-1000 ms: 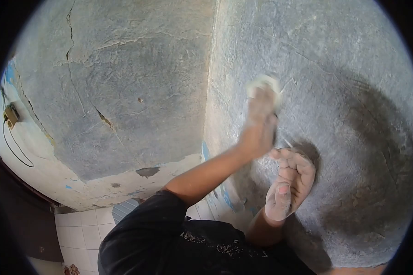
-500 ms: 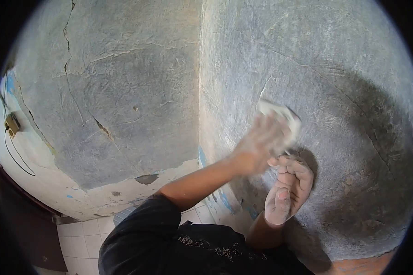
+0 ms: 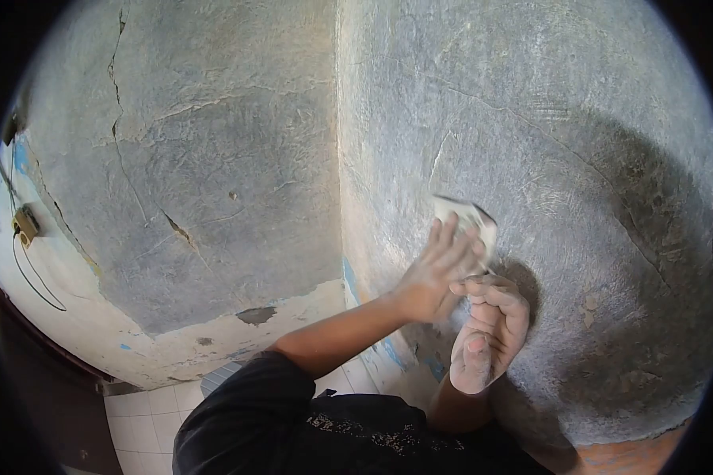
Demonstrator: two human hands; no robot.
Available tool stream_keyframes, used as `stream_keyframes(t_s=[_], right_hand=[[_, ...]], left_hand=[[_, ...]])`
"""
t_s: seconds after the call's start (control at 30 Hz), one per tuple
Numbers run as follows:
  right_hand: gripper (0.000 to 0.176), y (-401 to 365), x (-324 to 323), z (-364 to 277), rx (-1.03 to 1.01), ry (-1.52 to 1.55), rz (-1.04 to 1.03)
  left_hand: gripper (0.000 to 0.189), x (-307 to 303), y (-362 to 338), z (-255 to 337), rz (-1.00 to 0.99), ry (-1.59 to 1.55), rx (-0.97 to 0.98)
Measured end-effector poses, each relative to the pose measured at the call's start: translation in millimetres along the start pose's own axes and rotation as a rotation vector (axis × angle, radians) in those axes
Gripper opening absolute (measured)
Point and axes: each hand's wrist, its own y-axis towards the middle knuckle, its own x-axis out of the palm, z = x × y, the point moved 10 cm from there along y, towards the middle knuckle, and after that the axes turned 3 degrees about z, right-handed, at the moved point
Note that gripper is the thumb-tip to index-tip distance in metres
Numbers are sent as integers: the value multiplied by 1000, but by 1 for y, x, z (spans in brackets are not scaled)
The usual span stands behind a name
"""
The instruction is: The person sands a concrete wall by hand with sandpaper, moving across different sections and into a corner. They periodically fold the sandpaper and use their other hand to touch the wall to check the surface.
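My left hand (image 3: 444, 265) lies with its fingers flat over a pale, dusty folded piece of sandpaper (image 3: 487, 227), holding it against the grey right-hand wall (image 3: 531, 190). The sheet's upper edge is dark and stands out past my fingertips; the hand is slightly blurred. Just below, my right hand (image 3: 491, 328) is turned palm toward me, coated in pale dust. Its fingers are curled and pressed together, the thumb is folded in, and the palm shows bare. The right fingertips overlap the left hand's edge in this view.
A second grey wall (image 3: 230, 182) meets the first at a corner, with a long crack (image 3: 119, 119) running down it. A yellowish socket box (image 3: 25, 226) with a looped cable hangs at far left. Pale floor tiles (image 3: 146, 419) show below, and orange (image 3: 634, 459) at lower right.
My left hand and the sandpaper have moved down and slightly left along the wall. My right hand keeps its curled shape and almost the same place. The view has shifted slightly.
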Motion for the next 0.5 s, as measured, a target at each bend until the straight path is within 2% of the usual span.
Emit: stream_keyframes(t_s=[0.03, 0.13, 0.17, 0.23, 0.27, 0.37, 0.4, 0.43, 0.5], right_hand=[[52, 2, -2, 1, 4, 1, 1], [52, 3, 1, 0, 0, -25, -77], [52, 2, 0, -3, -9, -2, -63], [52, 1, -3, -5, -27, 19, -51], [52, 0, -5, -3, -13, 10, -40], [50, 0, -12, -3, 5, 25, -23], [48, -1, -14, -5, 3, 52, -22], [48, -3, -16, -7, 4, 46, -13], [47, -3, -17, -8, 21, 61, -26]], left_hand=[[59, -2, 0, -6, -2, 0, -4], [67, -27, -4, -70, 200, -92, -455], [67, -23, -7, -66, 194, -95, -464], [56, -7, 4, -16, 83, 75, -59], [57, -2, 8, 6, -16, 19, 5], [57, -14, 12, -14, 27, 105, -8], [54, -34, 10, -49, 241, -30, -367], [54, -28, 4, -49, 232, -38, -366], [50, -8, 0, -17, 103, 188, -65]])
